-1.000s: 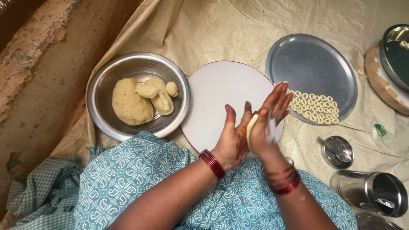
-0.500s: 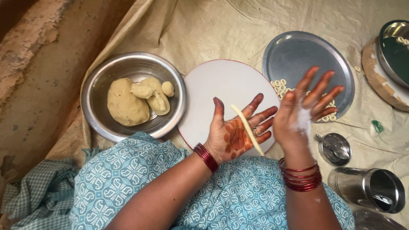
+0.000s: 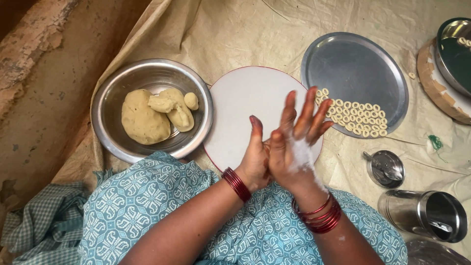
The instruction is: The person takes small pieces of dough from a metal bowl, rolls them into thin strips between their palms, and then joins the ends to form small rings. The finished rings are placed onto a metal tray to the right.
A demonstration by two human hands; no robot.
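Note:
My left hand [image 3: 255, 157] and my right hand [image 3: 294, 140] are pressed palm to palm above the near edge of a round white board [image 3: 245, 98]. The thin dough strip seen between them earlier is hidden inside the palms now. My right hand lies on top, fingers spread, its back dusted with flour. Left of the board stands a steel bowl [image 3: 115, 93] holding lumps of pale dough [image 3: 144, 118]. To the right lies a flat steel plate [image 3: 358, 64] with several small dough rings [image 3: 355, 118] lined along its near edge.
A small steel lid [image 3: 385, 169] and a steel cup [image 3: 424, 213] on its side lie at the right. A steel dish on a round wooden stand [image 3: 434, 78] sits at the far right. A tan cloth covers the floor; bare earth lies to the left.
Half a second ago my left palm lay open with a thin dough strip on it and my right hand was off to the right. Now my right hand covers the left palm again.

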